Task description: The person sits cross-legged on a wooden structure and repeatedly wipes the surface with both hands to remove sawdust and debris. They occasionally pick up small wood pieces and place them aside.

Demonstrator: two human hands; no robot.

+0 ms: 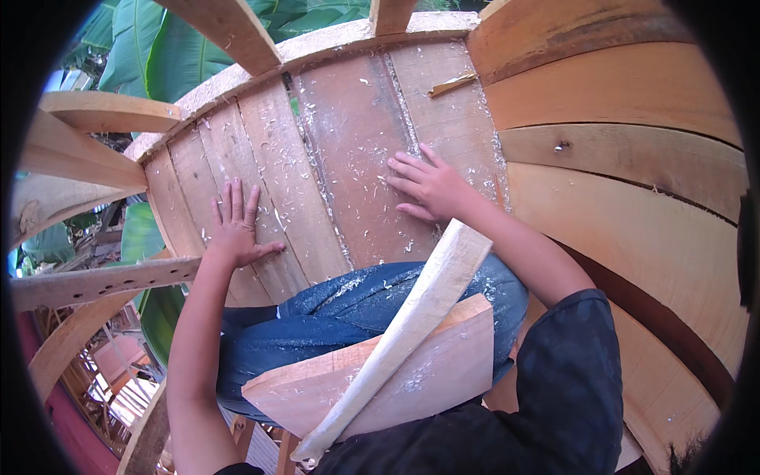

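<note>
My left hand (235, 229) lies flat on the wooden plank floor (277, 170), fingers spread and nothing under them but boards. To the right, my right hand (423, 186) rests on the same planks, its fingers apart and also holding nothing. Across my lap lies a pale, broad wooden board (443, 360) with an angled end. A long, narrow piece of wood (404, 324), wider at its upper end, slants over that board. My legs in blue jeans (317, 328) are folded beneath them and dusted with wood shavings.
Curved planks (625, 214) form a wall on the right. Upright timbers (229, 32) and a rim beam (332, 43) edge the floor, with a holed bar (103, 283) at left. A thin wood strip (452, 85) and shavings lie on the planks. Banana leaves (170, 55) stand outside.
</note>
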